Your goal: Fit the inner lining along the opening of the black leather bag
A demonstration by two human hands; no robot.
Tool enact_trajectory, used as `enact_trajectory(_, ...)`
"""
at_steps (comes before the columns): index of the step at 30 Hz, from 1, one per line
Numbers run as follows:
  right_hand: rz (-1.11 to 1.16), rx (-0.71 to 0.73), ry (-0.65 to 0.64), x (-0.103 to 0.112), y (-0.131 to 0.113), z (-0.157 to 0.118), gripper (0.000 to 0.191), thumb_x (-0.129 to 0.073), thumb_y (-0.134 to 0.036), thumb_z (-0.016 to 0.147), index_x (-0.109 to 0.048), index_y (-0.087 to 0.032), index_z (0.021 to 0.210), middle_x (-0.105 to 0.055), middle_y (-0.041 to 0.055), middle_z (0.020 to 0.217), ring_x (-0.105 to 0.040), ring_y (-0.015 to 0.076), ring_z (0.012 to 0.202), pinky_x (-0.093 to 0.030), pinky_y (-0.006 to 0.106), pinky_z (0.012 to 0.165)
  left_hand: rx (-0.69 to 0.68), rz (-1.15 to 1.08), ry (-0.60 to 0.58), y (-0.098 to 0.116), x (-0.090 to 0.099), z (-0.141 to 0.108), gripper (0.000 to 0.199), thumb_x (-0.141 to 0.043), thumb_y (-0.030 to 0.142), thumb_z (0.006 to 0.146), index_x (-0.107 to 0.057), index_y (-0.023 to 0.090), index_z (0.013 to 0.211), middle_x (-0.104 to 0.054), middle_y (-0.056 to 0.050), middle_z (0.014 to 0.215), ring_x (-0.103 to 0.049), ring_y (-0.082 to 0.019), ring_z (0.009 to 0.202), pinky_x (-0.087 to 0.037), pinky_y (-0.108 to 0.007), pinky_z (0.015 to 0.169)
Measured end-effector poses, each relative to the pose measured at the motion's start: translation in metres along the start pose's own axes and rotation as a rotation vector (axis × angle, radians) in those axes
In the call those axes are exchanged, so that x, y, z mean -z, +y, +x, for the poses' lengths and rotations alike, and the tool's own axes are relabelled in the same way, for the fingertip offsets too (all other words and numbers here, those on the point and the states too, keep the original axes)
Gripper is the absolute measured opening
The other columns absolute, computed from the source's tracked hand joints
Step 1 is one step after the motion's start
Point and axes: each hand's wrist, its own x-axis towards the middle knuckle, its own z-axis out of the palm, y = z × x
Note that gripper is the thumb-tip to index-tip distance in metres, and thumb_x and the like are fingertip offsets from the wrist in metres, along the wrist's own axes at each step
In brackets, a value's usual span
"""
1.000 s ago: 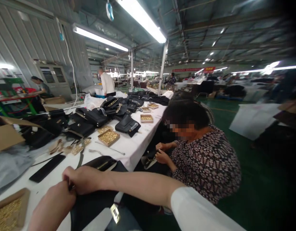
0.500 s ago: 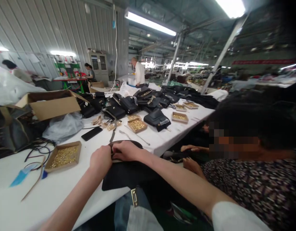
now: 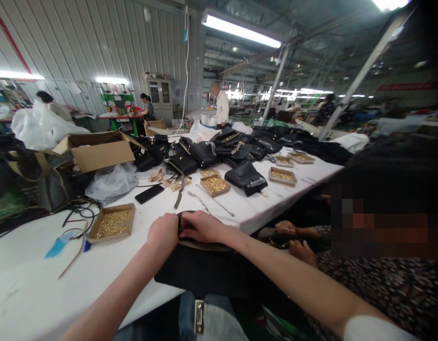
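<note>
Both forearms (image 3: pixel 124 289) outstretched, left hand (image 3: pixel 162 232) beside right hand (image 3: pixel 203 227), fingers (image 3: pixel 187 222) curled tightly on the black bag (image 3: pixel 201 272).

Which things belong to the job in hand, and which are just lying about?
In the job:
black bag, left hand and right hand at its edge
gold clasp
leftmost tray of gold pieces, probably

Lying about, seemingly:
phone
crumpled plastic
cardboard box
</note>
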Motion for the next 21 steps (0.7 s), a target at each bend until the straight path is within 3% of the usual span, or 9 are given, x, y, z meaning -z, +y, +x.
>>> enact_trajectory(2,-0.001,-0.004,-0.036,0.009,-0.005,-0.003,0.024,-0.084,-0.033,0.095,-0.067,-0.021,0.106,-0.074,0.0013,0.094,-0.064,0.0163,0.081,-0.041,0.027,0.071,0.007,-0.008,0.005,0.002,0.002,0.000,0.029,-0.055,0.009,0.096,-0.077,0.012,0.115,-0.078,-0.021,0.113,-0.078,-0.032,0.110,-0.061,-0.037,0.096)
enact_trajectory(5,-0.077,0.000,-0.021,0.021,-0.011,-0.007,0.013,-0.073,-0.021,0.099,-0.071,-0.022,0.111,-0.078,0.0037,0.100,-0.069,0.0186,0.087,-0.044,0.029,0.075,0.005,-0.017,0.004,0.003,0.001,0.001,0.033,-0.050,0.006,0.097,-0.077,0.011,0.115,-0.078,-0.021,0.111,-0.078,-0.032,0.109,-0.062,-0.039,0.096)
enact_trajectory(9,-0.143,0.002,-0.100,0.038,-0.009,-0.014,0.027,-0.063,-0.010,0.095,-0.080,-0.025,0.109,-0.084,0.0046,0.106,-0.075,0.0214,0.097,-0.050,0.031,0.085,0.013,0.000,0.009,0.001,-0.003,0.004,0.036,-0.047,0.005,0.099,-0.077,0.011,0.117,-0.078,-0.023,0.114,-0.078,-0.033,0.110,-0.062,-0.041,0.099)
enact_trajectory(14,-0.047,-0.199,-0.268,0.074,0.000,-0.024,0.031,-0.067,-0.007,0.087,-0.088,-0.023,0.103,-0.085,0.0077,0.102,-0.077,0.0227,0.096,-0.053,0.034,0.093,-0.003,-0.005,-0.020,0.002,-0.003,0.007,0.038,-0.047,0.002,0.097,-0.077,0.010,0.118,-0.078,-0.023,0.115,-0.078,-0.034,0.113,-0.063,-0.044,0.101)
enact_trajectory(18,0.044,-0.315,-0.097,0.113,0.032,-0.005,0.028,-0.066,-0.019,0.098,-0.087,-0.022,0.116,-0.085,0.0059,0.106,-0.076,0.0182,0.092,-0.055,0.029,0.087,-0.009,0.006,-0.051,0.007,0.002,0.007,0.039,-0.046,0.000,0.097,-0.079,0.010,0.116,-0.079,-0.023,0.115,-0.079,-0.033,0.112,-0.063,-0.042,0.101)
enact_trajectory(21,-0.261,-0.485,0.116,0.134,0.080,0.025,0.021,-0.070,-0.019,0.100,-0.087,-0.018,0.111,-0.085,0.0066,0.106,-0.075,0.0143,0.092,-0.052,0.023,0.085,-0.015,0.018,-0.059,0.010,0.004,0.005,0.041,-0.044,-0.001,0.097,-0.078,0.011,0.115,-0.079,-0.022,0.115,-0.079,-0.032,0.111,-0.063,-0.041,0.099)
